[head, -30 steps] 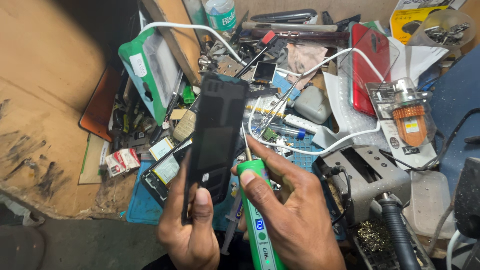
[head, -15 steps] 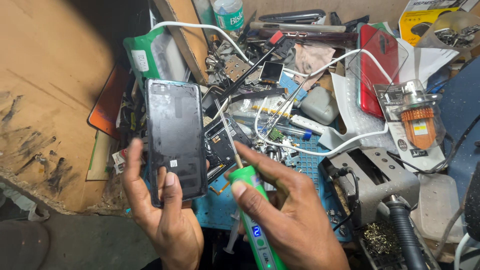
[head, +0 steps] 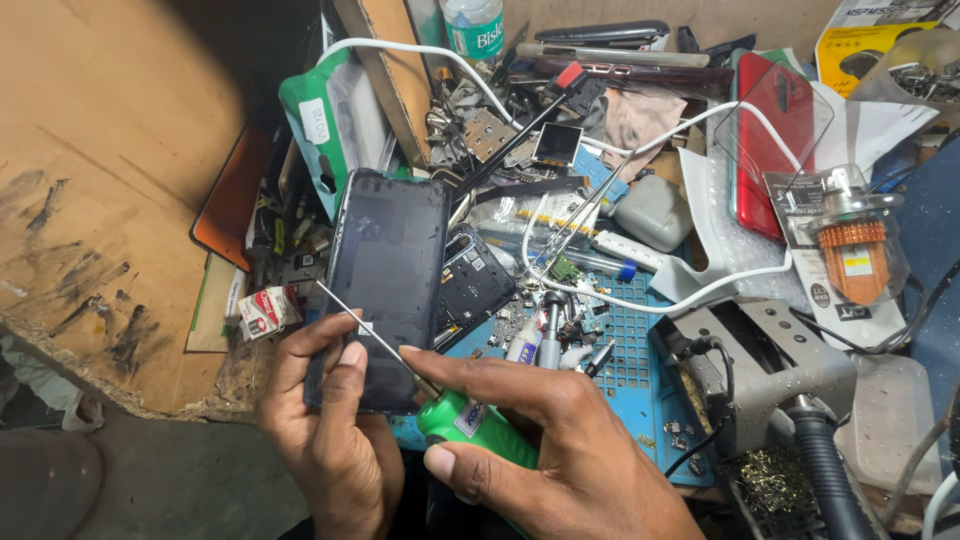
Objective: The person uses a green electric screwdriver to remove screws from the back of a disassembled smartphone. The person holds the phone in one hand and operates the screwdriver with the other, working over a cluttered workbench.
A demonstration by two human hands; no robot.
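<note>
Head view: phone [head: 385,285] amid bench clutter [head: 560,190]

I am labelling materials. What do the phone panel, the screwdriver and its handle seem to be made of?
Phone panel: probably glossy dark plastic or glass; it shows soft reflections. Screwdriver shaft: thin bare metal, silvery and shiny. Handle: smooth green plastic, judging by its even colour and sheen.

A black phone [head: 385,285], a green-handled screwdriver [head: 475,425], a blue gridded mat [head: 625,350], a red phone [head: 765,140].
</note>
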